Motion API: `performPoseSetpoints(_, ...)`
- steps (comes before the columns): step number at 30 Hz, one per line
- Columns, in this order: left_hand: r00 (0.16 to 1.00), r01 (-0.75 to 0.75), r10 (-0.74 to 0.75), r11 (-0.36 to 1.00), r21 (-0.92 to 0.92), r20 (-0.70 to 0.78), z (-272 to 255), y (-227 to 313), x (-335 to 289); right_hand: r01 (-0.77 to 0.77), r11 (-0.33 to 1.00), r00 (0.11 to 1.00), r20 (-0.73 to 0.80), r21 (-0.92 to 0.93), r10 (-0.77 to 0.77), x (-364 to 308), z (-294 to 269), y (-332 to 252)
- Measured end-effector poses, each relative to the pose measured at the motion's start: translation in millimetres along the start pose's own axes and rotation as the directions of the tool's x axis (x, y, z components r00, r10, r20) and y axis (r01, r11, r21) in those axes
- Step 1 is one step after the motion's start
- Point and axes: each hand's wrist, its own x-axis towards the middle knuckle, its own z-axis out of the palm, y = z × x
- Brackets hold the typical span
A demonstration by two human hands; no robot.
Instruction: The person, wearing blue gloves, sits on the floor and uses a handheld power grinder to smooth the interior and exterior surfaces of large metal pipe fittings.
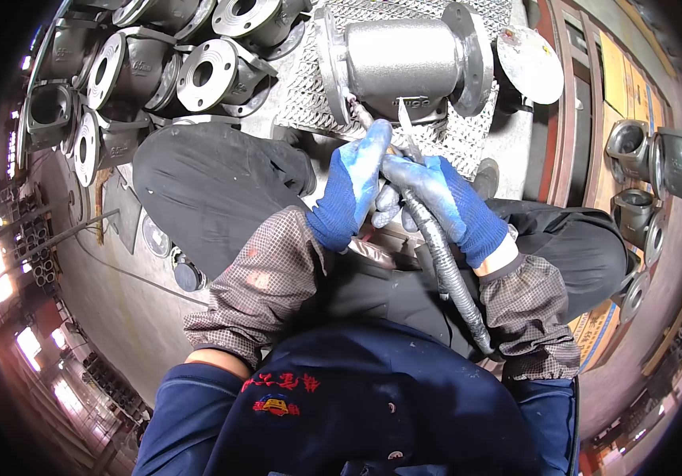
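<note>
Patterned silver surface (pixel 299 95) carries grey metal flanged cylinder (pixel 400 59), axis left-right, ahead of blue-gloved left hand (pixel 357 174) (nearer) and right hand (pixel 438 189), both gripping grey ribbed-hose tool (pixel 438 250).

Flanged casting (pixel 404 63): silver-grey, cylindrical, lying sideways
Wrapped hose (pixel 440 254): grey, ribbed, curving, on casting's near side
Slim rod (pixel 362 115): tip near casting's left flange (pixel 328 71)

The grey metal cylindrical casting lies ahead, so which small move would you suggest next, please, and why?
I would perhaps ease the slim grey tool along the lower edge of the left round flange on the casting: its tip points there, though contact is unclear, and the left blue-gloved hand grips it while the right blue-gloved hand grips the silver ribbed hose.
</note>
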Motion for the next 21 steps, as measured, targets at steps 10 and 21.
performPoseSetpoints(10, 0.965, -0.26, 0.26, 0.949, 0.177, 0.027, 1, 4, 4, 0.187, 0.96, 0.982, 0.033, -0.208, -0.184, 15, -11, 1)
performPoseSetpoints(21, 0.981, -0.196, 0.193, 0.971, 0.139, 0.033, 3, 18, 4, 0.11, 0.992, 0.993, 0.06, -0.069, -0.106, 15, -7, 1)
